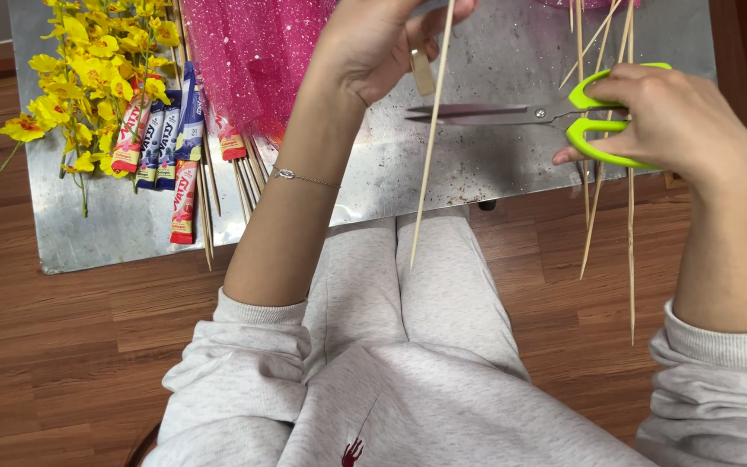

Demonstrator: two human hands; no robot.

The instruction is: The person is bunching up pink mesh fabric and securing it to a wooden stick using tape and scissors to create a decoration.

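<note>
Left hand (373, 43) pinches a bamboo skewer (430, 147) upright above the metal table (477, 156); right hand (672, 117) grips green-handled scissors (546, 112), blades nearly closed against the skewer, positioned for cutting.

flowers (88, 78) far left on desk (477, 164), snack sticks (166, 143) just right of them, netting (257, 52) behind, loose skewers (603, 130) at right, scissors (555, 112) above desk.
</note>
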